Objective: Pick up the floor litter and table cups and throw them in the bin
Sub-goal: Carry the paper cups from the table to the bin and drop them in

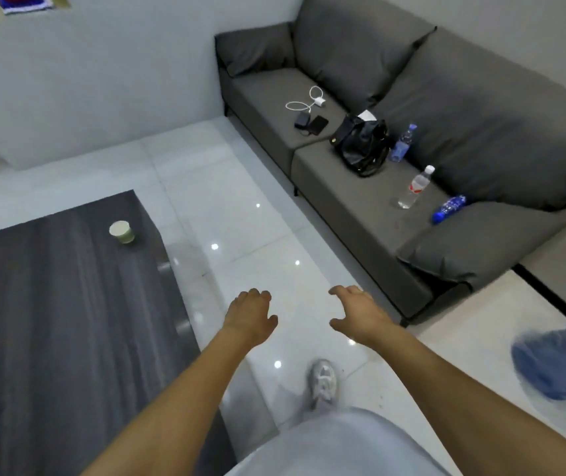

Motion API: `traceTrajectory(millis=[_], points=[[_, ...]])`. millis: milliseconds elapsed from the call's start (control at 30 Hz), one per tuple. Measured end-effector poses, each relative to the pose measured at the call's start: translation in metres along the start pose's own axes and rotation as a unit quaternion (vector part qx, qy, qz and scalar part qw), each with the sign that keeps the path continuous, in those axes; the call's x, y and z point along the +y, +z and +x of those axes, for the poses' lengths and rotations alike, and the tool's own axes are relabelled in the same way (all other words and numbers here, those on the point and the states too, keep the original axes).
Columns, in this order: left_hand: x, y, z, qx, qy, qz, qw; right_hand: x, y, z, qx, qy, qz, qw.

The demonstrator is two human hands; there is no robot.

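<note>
Over the white tiled floor (247, 207), ahead of my body: my left hand (252, 316) and my right hand (357, 312), both relaxed, fingers loosely spread, grasping nothing. Outward, forward and to the left: small pale green paper cup (122, 231), standing upright near the far right edge of the dark grey wood-grain desk (51, 321), well apart from both hands. Nearer hand, by my judgement: left. Floor litter: none visible to me.

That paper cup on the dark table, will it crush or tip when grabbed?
The paper cup looks thin-walled, so a hard squeeze would probably dent it. It stands upright, alone on the table; small and probably light, so a sideways nudge could topple it.
</note>
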State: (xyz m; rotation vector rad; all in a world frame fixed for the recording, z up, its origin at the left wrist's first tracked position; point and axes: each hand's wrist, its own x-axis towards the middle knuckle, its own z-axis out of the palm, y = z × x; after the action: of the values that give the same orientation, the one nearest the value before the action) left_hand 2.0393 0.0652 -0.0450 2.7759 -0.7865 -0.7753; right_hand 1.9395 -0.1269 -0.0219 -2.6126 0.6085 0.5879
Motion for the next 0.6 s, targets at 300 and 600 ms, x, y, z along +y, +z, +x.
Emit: traceTrajectory(millis=[300,600], points=[[-0.035,-0.071,0.098,0.061,-0.165,-0.085,0.981,-0.050,-0.085,0.181,-0.051,-0.136,-0.065,0.987],[-0.128,-0.109,0.130,0.076,-0.322,-0.164,0.929,-0.184,-0.100,0.299,-0.115,-0.285,-0.126,0.943]])
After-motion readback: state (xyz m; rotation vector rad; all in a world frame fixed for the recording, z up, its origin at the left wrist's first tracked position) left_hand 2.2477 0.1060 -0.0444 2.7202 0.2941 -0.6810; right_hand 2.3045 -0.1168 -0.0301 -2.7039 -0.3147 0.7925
